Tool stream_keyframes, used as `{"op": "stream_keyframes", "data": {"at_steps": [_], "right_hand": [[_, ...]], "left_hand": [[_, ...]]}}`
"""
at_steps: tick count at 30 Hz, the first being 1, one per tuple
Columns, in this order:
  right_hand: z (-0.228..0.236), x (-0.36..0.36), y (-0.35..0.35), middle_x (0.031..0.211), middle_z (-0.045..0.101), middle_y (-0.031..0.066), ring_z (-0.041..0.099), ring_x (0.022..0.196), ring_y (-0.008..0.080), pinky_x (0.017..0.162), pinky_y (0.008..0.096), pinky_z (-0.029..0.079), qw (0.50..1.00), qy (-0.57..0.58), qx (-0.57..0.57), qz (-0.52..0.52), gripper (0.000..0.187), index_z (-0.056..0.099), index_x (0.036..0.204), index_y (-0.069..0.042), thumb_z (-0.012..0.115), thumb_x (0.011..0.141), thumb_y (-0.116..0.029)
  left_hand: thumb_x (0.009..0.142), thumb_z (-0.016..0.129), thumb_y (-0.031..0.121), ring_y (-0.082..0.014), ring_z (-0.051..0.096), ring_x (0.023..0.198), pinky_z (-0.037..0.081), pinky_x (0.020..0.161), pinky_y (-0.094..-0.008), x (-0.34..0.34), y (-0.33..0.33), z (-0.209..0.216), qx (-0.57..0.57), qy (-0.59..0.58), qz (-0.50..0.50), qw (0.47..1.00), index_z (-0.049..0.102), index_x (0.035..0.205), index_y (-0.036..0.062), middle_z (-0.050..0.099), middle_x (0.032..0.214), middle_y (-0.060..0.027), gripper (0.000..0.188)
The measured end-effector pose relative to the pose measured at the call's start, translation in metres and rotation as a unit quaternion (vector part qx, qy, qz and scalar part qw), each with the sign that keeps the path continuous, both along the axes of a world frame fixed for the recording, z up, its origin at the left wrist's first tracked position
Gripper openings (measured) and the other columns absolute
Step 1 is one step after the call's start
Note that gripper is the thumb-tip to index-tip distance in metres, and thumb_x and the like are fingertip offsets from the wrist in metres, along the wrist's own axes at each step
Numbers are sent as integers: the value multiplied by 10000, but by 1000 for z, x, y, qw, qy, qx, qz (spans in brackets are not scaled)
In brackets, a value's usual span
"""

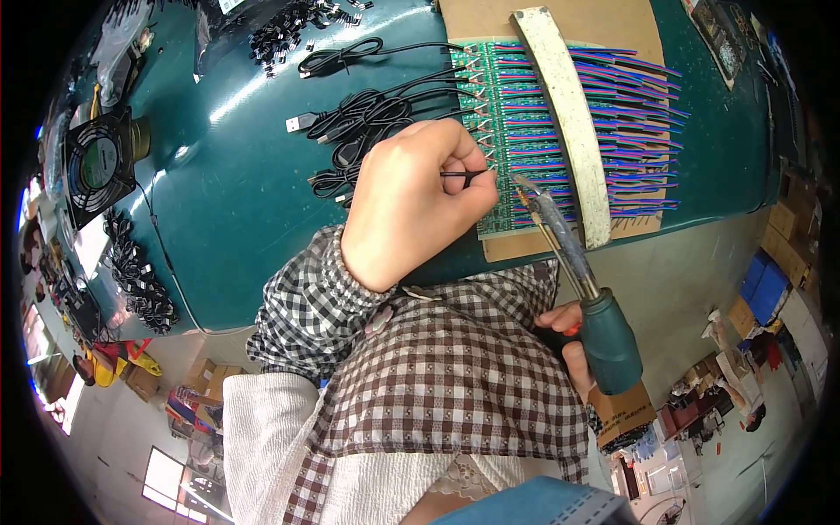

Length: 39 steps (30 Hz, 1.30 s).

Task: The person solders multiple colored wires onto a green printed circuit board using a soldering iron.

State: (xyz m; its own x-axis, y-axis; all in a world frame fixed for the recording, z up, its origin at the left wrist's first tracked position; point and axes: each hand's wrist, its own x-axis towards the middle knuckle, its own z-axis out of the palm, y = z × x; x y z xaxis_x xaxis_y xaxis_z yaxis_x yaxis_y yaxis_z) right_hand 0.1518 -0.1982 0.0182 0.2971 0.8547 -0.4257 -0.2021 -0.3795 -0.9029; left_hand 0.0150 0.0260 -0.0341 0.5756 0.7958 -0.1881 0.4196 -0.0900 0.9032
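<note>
My left hand (420,188) pinches the thin end of a black cable (455,174) against the left edge of a green circuit board panel (497,131). Several USB cables (376,114), coiled and black, run to that same edge. From the panel's other side come rows of blue, red and black wires (630,136). My right hand (567,337), partly hidden, grips a soldering iron (577,258) by its green handle. The iron's tip hangs over the panel, just right of my left fingertips; whether it touches is hard to tell. A small red bit shows beside the right fingers.
A long pale bar (569,122) lies across the wires, over a cardboard sheet (612,26) on the green table (236,210). At the left stand a black fan (98,166) and a bundle of black cables (136,280). Small black connectors (293,31) are heaped at the back.
</note>
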Motion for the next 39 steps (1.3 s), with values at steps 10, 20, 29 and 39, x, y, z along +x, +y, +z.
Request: {"op": "stream_keyframes", "data": {"at_steps": [10,20,29,39], "right_hand": [[0,1,1,965,610,143,629,927,251,854,379,513,999,7,-15,-50,341,527,1052,24,662,865,-227],[-5,-4,-1,992,597,189,618,917,250,851,384,532,997,21,23,-65,385,491,1073,61,557,934,-292],[-6,6,2,986,581,157,597,967,254,881,400,509,986,72,32,-145,367,537,1040,21,643,879,-291],[-51,-9,-1,1058,577,145,638,974,257,874,410,545,948,161,199,-189,276,503,1197,49,541,951,-69]], "left_hand": [[749,723,-11,-30,513,615,406,521,-174,-2,5,6,13,4,-30,999,630,803,10,595,736,1,110],[746,698,-42,-227,586,722,491,640,-319,-18,12,4,147,-39,-154,976,635,897,18,561,815,-86,174],[753,699,-1,-259,580,706,488,617,-339,-3,30,6,181,-26,-256,949,609,895,32,522,805,-89,170],[738,683,26,-276,605,641,490,559,-350,-12,25,10,183,27,-252,950,549,825,44,555,787,-95,161]]}}
